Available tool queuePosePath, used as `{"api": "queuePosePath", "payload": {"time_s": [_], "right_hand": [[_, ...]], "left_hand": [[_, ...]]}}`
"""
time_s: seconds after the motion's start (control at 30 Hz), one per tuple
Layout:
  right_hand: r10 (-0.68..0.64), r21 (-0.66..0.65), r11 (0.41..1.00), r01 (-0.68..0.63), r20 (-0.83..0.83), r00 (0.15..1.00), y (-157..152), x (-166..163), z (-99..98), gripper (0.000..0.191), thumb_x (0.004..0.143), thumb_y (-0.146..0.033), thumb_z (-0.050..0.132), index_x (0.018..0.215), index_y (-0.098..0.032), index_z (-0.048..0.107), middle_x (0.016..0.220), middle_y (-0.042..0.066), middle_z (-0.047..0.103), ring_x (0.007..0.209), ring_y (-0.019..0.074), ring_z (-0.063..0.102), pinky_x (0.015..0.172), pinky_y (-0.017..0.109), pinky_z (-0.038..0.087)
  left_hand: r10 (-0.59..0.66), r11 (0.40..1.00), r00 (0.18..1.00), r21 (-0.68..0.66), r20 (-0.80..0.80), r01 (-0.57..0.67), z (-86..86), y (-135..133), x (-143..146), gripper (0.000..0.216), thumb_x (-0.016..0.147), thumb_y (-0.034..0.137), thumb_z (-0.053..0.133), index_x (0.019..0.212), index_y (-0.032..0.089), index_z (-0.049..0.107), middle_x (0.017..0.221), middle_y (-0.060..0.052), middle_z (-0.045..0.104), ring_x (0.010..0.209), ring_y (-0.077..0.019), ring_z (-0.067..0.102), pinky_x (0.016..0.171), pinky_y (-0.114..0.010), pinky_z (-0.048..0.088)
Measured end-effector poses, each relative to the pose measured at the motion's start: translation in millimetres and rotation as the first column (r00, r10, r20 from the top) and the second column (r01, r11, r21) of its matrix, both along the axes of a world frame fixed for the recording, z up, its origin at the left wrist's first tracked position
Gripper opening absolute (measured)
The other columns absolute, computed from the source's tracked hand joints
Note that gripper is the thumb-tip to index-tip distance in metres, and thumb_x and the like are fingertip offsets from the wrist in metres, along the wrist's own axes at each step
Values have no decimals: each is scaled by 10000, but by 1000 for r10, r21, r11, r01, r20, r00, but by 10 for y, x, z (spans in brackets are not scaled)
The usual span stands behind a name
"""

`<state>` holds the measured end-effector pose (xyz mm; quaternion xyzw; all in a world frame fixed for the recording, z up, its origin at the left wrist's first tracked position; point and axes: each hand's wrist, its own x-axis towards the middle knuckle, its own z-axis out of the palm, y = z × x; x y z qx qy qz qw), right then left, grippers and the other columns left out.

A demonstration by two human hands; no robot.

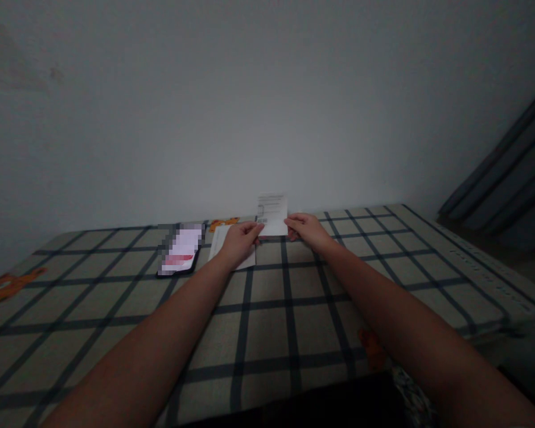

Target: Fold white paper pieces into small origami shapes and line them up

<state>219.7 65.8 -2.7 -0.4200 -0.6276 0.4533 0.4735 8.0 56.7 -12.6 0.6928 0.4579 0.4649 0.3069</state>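
Both my arms reach forward over a checked cloth surface [294,309]. My left hand [241,241] and my right hand [305,229] together hold up a small white printed paper slip [273,213], each pinching a lower corner. The slip stands nearly upright, its print too small to read. Under my left hand a white sheet of paper [218,241] lies flat on the cloth. To its left lies a dark-edged phone [182,249] with a lit screen.
A plain pale wall [249,107] rises right behind the surface. Orange cartoon patches mark the cloth at the far left [6,284] and near my right forearm [372,348]. Dark striped fabric [508,190] leans at the right. The room is dim.
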Motion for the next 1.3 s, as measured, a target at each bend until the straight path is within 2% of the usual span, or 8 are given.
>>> {"api": "queuePosePath", "payload": {"time_s": [0.1, 0.33, 0.43, 0.6, 0.9, 1.13, 1.3], "right_hand": [[7, -16, 1000, -7, 18, 1000, 4, -6, -18, 156, 801, -244, 596, 901, -129, 624, 608, 16, 631, 513, 93, 587, 499, 200, 495], [5, -4, 1000, -5, 24, 1000, 18, -10, -19, 111, 805, -222, 585, 845, -128, 628, 616, 25, 634, 520, 94, 586, 511, 208, 498], [21, 6, 1000, -21, 17, 1000, 3, -9, -15, 139, 808, -256, 585, 841, -129, 629, 608, 16, 621, 517, 89, 581, 518, 207, 502], [64, -25, 998, -63, 22, 998, -25, -13, -4, 214, 791, -248, 605, 961, -124, 639, 676, 31, 646, 565, 92, 600, 535, 203, 510], [75, -24, 997, -75, 6, 997, -43, -27, 17, 154, 798, -186, 575, 914, -120, 652, 681, 33, 648, 555, 76, 584, 531, 187, 505], [165, -55, 985, -164, 0, 986, -32, -22, -16, 306, 790, -189, 595, 1091, -134, 612, 750, 37, 663, 608, 77, 592, 564, 187, 513], [189, -43, 981, -190, -24, 982, -16, -12, -38, 295, 796, -174, 574, 1085, -135, 616, 771, 38, 655, 624, 79, 593, 575, 197, 510]], "left_hand": [[14, 1000, 1000, 22, -12, -14, 1, 0, 0, 360, 781, 491, 564, 709, 149, 654, 545, 12, 541, 513, -113, 472, 507, -234, 337], [-56, 997, 997, -42, 57, 59, -86, 40, 33, 377, 771, 499, 568, 763, 138, 676, 561, -16, 584, 483, -120, 491, 476, -242, 338], [-46, 998, 999, -41, 20, 47, -72, 39, 26, 386, 774, 506, 561, 728, 140, 673, 542, -13, 583, 460, -111, 478, 461, -235, 325], [-35, 998, 999, -49, 38, 37, -1, 0, 16, 382, 770, 506, 571, 710, 141, 665, 538, -2, 576, 465, -102, 468, 462, -226, 325], [-31, 994, 992, -101, 125, 44, -23, -1, 39, 376, 730, 505, 623, 760, 134, 678, 582, -19, 612, 483, -105, 485, 471, -229, 331], [4, 997, 991, -83, 132, 7, 17, -17, 35, 354, 745, 476, 618, 667, 133, 657, 505, 3, 544, 454, -95, 445, 454, -229, 302], [11, 996, 981, -92, 192, 7, -5, 0, 52, 345, 743, 469, 624, 657, 135, 630, 518, 8, 537, 455, -86, 432, 453, -226, 286]]}}
